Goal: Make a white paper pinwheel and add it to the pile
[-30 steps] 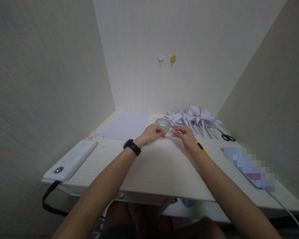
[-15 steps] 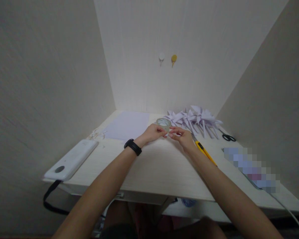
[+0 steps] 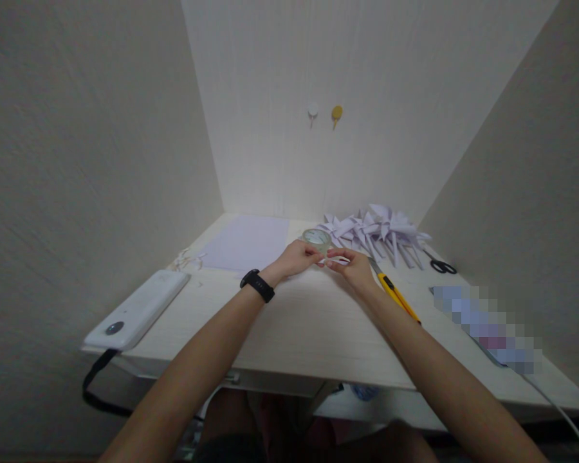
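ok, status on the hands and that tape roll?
Left hand gripping the tape roll. Right hand pinching a pale strip beside it. Yellow utility knife close by the right wrist; folded paper pile behind.

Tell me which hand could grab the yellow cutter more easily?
Probably the right hand. The yellow cutter lies on the desk just beside its wrist. The left hand is on the far side and holds the tape roll.
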`<control>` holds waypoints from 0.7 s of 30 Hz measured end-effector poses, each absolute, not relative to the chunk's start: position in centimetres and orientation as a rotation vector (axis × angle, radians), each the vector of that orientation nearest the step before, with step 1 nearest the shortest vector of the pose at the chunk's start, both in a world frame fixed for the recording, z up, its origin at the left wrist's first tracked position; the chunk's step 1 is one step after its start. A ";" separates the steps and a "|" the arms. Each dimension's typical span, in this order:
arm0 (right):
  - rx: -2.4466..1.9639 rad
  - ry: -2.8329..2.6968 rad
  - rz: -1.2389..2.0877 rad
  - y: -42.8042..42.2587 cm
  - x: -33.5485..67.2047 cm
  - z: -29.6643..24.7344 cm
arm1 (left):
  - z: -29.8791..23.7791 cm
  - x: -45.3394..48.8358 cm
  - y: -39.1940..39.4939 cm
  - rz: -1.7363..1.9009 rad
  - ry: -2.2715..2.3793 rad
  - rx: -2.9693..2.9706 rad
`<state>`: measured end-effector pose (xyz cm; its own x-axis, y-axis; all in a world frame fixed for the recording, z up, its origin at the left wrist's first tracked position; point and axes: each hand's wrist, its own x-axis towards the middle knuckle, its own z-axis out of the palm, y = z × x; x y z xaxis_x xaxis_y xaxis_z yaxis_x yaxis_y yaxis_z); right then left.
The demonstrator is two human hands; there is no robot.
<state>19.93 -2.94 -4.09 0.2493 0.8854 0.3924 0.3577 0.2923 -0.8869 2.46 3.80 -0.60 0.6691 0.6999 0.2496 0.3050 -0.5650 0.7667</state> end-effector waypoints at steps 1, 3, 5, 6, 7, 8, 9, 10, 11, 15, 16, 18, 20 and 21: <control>-1.295 -1.331 0.545 -3.0 19.9 -4.0 | -0.6 2.4 3.8 0.712 0.767 2.183; -1.306 -1.321 0.544 -3.1 19.7 -4.0 | -0.5 2.4 3.8 0.714 0.760 2.205; -1.312 -1.309 0.532 -3.1 19.6 -3.9 | -0.4 2.4 3.8 0.705 0.758 2.212; -1.313 -1.304 0.524 -3.2 19.5 -3.9 | -0.3 2.4 3.8 0.698 0.762 2.210; -1.314 -1.303 0.518 -3.2 19.4 -4.0 | -0.2 2.4 3.8 0.695 0.768 2.206; -1.314 -1.303 0.513 -3.1 19.4 -4.1 | -0.2 2.3 3.8 0.695 0.773 2.203; -1.311 -1.302 0.508 -3.1 19.3 -4.2 | -0.2 2.3 3.9 0.697 0.775 2.203; -1.305 -1.302 0.502 -3.0 19.3 -4.3 | -0.2 2.3 3.9 0.701 0.772 2.201; -1.298 -1.304 0.492 -2.9 19.2 -4.5 | -0.2 2.3 4.0 0.705 0.768 2.198; -1.226 -1.250 0.507 -2.7 19.1 -4.8 | -0.7 2.5 4.3 0.736 0.741 2.136; -1.197 -1.227 0.517 -2.7 19.1 -4.7 | -0.8 2.6 4.3 0.742 0.742 2.108; -1.137 -1.206 0.497 -2.7 19.1 -4.5 | -0.9 2.8 4.2 0.756 0.755 2.044; -1.111 -1.232 0.425 -2.9 19.1 -4.1 | -0.8 2.9 4.0 0.773 0.774 1.977; -1.115 -1.252 0.395 -3.0 19.1 -3.9 | -0.7 2.9 3.9 0.778 0.779 1.949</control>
